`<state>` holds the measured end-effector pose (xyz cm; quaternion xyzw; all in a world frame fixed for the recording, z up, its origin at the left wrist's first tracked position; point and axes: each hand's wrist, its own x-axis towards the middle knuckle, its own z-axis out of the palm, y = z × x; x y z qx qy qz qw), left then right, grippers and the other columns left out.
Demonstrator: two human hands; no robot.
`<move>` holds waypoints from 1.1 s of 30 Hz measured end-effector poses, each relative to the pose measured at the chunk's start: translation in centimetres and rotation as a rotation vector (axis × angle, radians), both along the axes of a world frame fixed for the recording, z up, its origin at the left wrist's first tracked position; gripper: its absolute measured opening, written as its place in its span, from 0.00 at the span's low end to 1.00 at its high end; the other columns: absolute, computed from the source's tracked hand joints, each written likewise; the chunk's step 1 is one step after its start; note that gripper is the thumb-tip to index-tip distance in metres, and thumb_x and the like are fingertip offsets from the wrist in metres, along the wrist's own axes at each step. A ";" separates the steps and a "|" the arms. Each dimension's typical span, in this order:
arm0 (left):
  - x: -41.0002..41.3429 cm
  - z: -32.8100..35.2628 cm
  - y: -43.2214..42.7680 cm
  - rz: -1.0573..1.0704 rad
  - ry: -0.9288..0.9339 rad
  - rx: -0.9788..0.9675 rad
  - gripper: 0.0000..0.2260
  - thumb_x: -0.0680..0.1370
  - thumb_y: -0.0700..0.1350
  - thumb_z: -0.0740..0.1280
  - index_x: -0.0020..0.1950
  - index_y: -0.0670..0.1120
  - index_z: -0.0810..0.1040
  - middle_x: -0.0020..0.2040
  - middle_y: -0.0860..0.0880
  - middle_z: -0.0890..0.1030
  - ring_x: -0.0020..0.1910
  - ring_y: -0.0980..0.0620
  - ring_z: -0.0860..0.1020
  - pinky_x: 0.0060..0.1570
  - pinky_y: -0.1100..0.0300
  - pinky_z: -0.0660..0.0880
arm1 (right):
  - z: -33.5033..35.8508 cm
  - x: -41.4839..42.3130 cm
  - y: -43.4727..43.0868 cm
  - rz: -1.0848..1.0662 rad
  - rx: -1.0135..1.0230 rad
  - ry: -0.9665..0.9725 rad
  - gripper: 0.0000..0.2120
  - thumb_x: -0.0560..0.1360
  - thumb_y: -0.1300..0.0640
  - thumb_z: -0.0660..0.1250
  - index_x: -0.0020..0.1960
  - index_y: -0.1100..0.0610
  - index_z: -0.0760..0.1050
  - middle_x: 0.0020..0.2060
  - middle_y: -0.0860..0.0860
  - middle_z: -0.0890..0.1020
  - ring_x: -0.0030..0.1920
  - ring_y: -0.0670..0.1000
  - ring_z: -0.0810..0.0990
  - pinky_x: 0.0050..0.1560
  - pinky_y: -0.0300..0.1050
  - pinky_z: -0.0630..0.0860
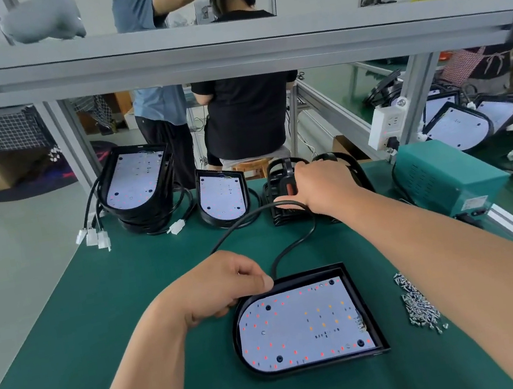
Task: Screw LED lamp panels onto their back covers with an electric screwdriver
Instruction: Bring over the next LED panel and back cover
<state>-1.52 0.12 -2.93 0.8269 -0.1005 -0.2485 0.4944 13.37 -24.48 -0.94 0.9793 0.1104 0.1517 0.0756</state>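
A black D-shaped back cover point(365, 304) lies flat on the green mat, with a white LED panel point(304, 323) seated inside it. My left hand point(225, 285) grips the cover's upper left rim, thumb on top. Its black cable point(292, 242) curves away toward the back. Far across the mat, my right hand point(317, 185) is curled around a black object with an orange part point(284, 187), which it mostly hides. A pile of small silver screws point(418, 303) lies to the right of the cover.
A stack of lamps point(137, 185) with white connectors stands at the back left, and a single lamp point(222, 196) leans beside it. A teal power box point(445, 176) sits back right. An aluminium frame point(227, 52) crosses overhead. People stand and sit behind the bench.
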 end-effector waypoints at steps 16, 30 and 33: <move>0.2 -0.8 -0.4 0.010 0.041 -0.073 0.06 0.77 0.50 0.77 0.44 0.50 0.85 0.32 0.53 0.65 0.30 0.53 0.59 0.27 0.62 0.55 | 0.8 -1.9 -1.7 0.013 0.643 0.138 0.20 0.69 0.36 0.67 0.39 0.53 0.73 0.29 0.47 0.79 0.31 0.52 0.81 0.34 0.49 0.75; 0.6 -1.9 -0.6 0.012 0.144 -0.190 0.19 0.74 0.56 0.76 0.51 0.40 0.84 0.31 0.54 0.73 0.26 0.57 0.59 0.23 0.66 0.55 | 1.3 -12.5 -7.5 0.386 0.889 0.020 0.32 0.72 0.39 0.69 0.76 0.41 0.74 0.50 0.36 0.79 0.51 0.40 0.79 0.54 0.29 0.69; 0.7 -2.1 -0.5 0.032 0.161 -0.204 0.18 0.73 0.56 0.75 0.51 0.42 0.85 0.29 0.55 0.69 0.26 0.57 0.58 0.22 0.67 0.55 | 0.1 -15.1 -8.0 0.473 0.749 0.177 0.35 0.72 0.40 0.72 0.78 0.45 0.74 0.56 0.36 0.77 0.55 0.45 0.79 0.55 0.29 0.68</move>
